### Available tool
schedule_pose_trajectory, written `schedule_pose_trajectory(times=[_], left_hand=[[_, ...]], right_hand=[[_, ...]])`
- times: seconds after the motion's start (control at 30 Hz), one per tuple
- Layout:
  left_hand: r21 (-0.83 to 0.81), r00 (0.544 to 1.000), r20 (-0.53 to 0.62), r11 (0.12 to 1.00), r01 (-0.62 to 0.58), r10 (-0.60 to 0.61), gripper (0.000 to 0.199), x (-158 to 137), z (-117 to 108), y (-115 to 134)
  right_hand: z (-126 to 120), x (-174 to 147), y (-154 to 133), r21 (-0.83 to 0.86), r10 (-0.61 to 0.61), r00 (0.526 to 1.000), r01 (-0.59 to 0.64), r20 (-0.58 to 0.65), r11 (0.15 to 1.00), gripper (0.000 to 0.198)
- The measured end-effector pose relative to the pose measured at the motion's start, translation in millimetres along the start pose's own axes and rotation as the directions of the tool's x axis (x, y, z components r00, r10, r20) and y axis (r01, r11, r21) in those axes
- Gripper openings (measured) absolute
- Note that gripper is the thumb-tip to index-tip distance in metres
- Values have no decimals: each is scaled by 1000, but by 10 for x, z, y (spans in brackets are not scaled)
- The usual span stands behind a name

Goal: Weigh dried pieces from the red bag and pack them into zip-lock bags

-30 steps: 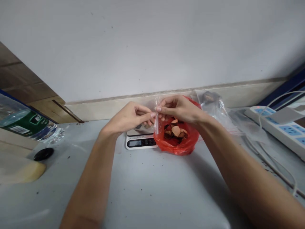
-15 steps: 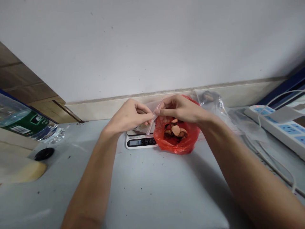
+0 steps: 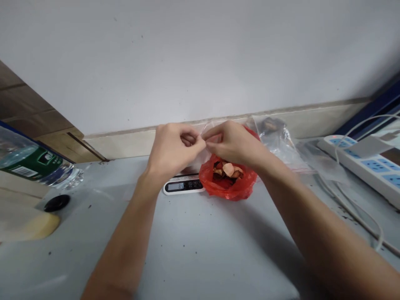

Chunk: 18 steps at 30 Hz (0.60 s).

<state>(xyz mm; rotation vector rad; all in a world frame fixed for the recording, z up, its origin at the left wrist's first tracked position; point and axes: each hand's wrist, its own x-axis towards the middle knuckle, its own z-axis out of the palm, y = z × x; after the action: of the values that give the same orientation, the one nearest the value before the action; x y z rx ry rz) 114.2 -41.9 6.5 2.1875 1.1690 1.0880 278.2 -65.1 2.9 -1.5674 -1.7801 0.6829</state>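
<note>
My left hand [image 3: 175, 148] and my right hand [image 3: 233, 141] meet above a small white kitchen scale [image 3: 183, 186]. Thumb and forefinger of each are pinched together on a clear zip bag [image 3: 203, 157], whose top edge is mostly hidden by my fingers. The bag is over the scale's platform, which my left hand largely covers. Lit digits show on the scale's display. Just right of the scale, below my right hand, is an open red plastic bag [image 3: 226, 189] holding dried brown and tan slices [image 3: 228, 169].
Behind my right wrist lies another clear bag [image 3: 275, 139] with dark pieces in it. A white power strip [image 3: 371, 164] and cables [image 3: 353, 208] are at the right. On the left are a water bottle [image 3: 40, 162], a black lid [image 3: 57, 203] and a pale container with a yellowish end [image 3: 37, 225].
Both hands have come closer together along the clear bag's top, covering the strip that showed between them. The last digit on the display went from 3 to 4.
</note>
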Motion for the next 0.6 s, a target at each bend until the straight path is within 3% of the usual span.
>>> schedule_pose_trajectory(times=[0.1,0.2,0.3,0.4,0.47,0.53,0.6], left_hand=[[5,999,-8,999,-53,53,13,-12,-15,37],[-44,990,-135,998,-44,37,12,36,-59,-36],[-184,966,-237,981,60,-104,26,107,-89,-176],[-459,958,-51,859,228,-281,39,141,-86,-260],[-563,948,58,774,289,-312,44,141,-66,-256],[-601,948,84,743,294,-307,47,134,-34,-226],[-617,952,82,735,281,-294,48,130,-1,-197]], right_hand=[[-68,-10,37,138,20,997,-31,80,990,22],[-192,-11,116,238,-71,995,54,65,970,57],[-329,-21,200,204,-145,989,141,4,969,86],[-440,-19,297,81,-151,988,153,-31,985,95],[-513,-8,373,6,-136,991,136,-15,991,96],[-604,-6,442,-36,-115,993,116,31,993,92],[-723,-31,492,-44,-100,988,106,114,993,73]])
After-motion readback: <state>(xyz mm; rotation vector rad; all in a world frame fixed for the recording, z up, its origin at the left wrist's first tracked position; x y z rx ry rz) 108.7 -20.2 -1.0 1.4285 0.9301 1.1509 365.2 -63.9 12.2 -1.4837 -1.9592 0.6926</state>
